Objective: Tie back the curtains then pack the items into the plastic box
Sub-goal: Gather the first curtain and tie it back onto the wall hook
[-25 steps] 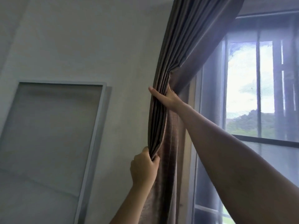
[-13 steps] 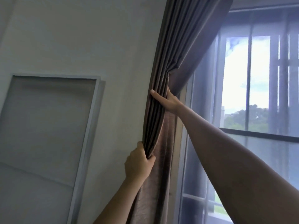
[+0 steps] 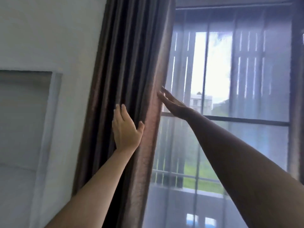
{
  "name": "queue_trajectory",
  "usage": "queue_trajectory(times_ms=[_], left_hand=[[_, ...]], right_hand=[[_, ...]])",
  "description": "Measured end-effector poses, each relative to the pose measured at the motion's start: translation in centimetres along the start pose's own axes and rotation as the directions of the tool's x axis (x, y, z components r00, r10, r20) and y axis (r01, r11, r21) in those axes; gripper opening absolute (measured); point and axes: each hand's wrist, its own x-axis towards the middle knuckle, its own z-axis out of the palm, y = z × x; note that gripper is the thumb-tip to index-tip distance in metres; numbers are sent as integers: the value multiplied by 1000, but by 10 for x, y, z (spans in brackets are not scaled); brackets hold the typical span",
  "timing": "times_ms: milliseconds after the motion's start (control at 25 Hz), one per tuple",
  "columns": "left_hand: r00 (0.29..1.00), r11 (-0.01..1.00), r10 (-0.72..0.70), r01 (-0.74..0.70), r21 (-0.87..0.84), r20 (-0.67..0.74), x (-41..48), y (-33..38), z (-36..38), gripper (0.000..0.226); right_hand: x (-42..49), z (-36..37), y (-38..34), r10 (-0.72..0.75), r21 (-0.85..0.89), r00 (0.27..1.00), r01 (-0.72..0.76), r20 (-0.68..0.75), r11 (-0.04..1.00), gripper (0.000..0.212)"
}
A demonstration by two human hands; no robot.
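Both hands have released the bunch they gripped a moment ago. The left hand [image 3: 125, 131] now lies open and flat on the brown curtain [image 3: 131, 55], and the right hand [image 3: 171, 103] is open, straight fingers touching its edge. The curtain hangs loose beside the window [image 3: 213, 71], apparently still untied.

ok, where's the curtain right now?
Head view, left of centre: the brown curtain hangs between the white wall and the window, with the left hand flat on its folds and the right hand at its window-side edge.
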Motion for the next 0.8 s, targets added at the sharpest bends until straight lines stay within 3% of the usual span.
queue_trajectory(times_ms=[160,280,360,560,800], left_hand=[[995,990,75,-65,-128,70,-43,90,27,74],[978,973,143,-110,-204,153,-74,168,54,77],[962,953,195,-140,-270,190,-93,224,71,76],[919,874,299,-156,-461,257,-128,339,103,74],[868,787,405,-173,-592,285,-138,416,167,71]], right_hand=[[-99,-80,52,53,-245,960,-123,-274,962,68],[-183,-132,87,-43,-513,890,-221,-453,829,73],[-239,-160,109,-43,-597,841,-346,-540,724,70],[-350,-178,157,44,-559,708,-593,-705,580,74],[-391,-195,202,148,-407,561,-734,-814,544,96]])
